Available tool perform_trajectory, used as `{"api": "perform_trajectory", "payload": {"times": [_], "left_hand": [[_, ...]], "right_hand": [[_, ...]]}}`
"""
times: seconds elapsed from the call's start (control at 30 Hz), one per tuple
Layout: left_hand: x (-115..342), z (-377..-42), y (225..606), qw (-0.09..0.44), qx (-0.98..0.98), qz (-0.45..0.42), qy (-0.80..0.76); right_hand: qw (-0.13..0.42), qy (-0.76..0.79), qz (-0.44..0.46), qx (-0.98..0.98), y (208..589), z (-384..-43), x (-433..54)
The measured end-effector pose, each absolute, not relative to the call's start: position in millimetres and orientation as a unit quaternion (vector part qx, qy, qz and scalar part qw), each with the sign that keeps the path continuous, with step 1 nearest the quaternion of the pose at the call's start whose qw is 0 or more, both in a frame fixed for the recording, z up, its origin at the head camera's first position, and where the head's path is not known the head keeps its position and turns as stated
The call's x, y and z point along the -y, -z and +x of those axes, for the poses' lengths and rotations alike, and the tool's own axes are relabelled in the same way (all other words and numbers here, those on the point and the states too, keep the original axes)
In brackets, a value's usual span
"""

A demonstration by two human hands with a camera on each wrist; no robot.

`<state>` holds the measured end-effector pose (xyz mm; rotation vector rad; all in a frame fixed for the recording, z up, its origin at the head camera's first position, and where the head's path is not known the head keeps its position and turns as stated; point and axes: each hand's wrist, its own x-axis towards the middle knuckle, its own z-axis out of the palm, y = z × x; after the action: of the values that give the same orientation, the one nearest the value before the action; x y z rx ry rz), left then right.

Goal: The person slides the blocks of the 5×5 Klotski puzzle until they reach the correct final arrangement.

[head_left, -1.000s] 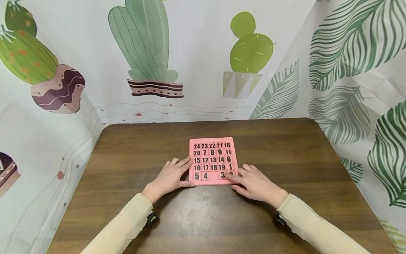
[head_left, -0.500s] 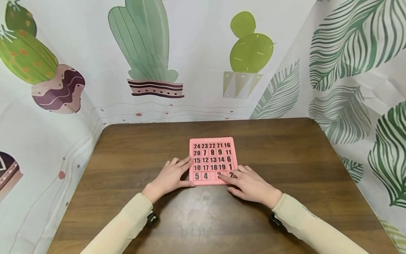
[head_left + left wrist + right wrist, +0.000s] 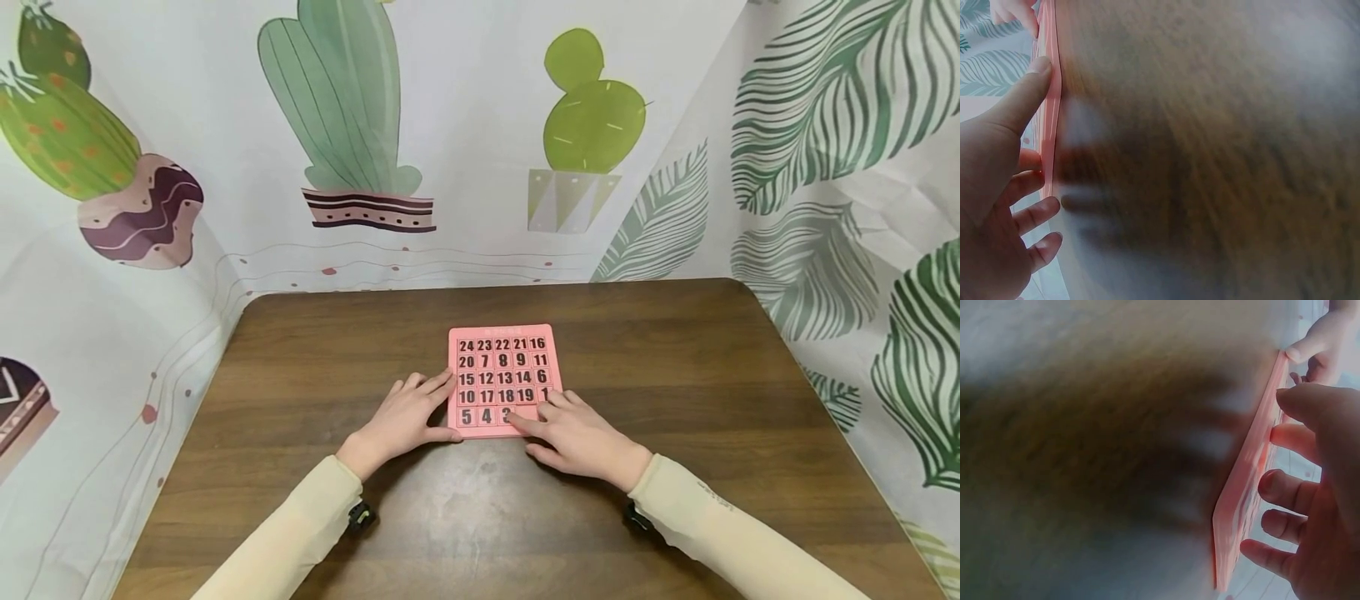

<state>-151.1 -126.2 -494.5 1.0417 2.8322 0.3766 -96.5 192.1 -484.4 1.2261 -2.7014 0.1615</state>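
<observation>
A pink number slide puzzle [image 3: 504,331] lies flat on the table, its tiles printed with black numbers. My left hand [image 3: 397,422] rests at its left side, thumb on the near left corner and fingertips against the left edge. My right hand [image 3: 581,437] is over the near right corner, with the index fingertip on the 3 tile [image 3: 506,415]. The vacant slot shows just right of that tile, and the right hand covers the corner beyond it. In the right wrist view the thumb and other fingers are relaxed, beside the puzzle's pink edge [image 3: 1241,487].
The brown wooden table [image 3: 337,350] extends around the puzzle on all sides. Behind it hangs a white cloth [image 3: 472,125] printed with cacti and leaves. A small black device [image 3: 362,517] is strapped under the left wrist, another [image 3: 639,518] under the right.
My right index finger has slid the 3 tile left until it sits beside the 4. The vacant slot now lies to its right. My left hand has stayed in place.
</observation>
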Motion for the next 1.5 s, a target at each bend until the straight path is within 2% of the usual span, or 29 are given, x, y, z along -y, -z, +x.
{"api": "perform_trajectory", "payload": {"times": [0.6, 0.93, 1.5], "left_hand": [[129, -145, 491, 0.045, -0.933, 0.337, -0.119], [127, -148, 491, 0.026, -0.930, 0.346, -0.118], [122, -150, 490, 0.043, -0.931, 0.346, -0.108]], "right_hand": [[0.051, -0.058, 0.354, 0.932, 482, -83, -247], [0.062, -0.049, 0.363, 0.928, 482, -84, -239], [0.055, -0.038, 0.372, 0.926, 483, -85, -221]]}}
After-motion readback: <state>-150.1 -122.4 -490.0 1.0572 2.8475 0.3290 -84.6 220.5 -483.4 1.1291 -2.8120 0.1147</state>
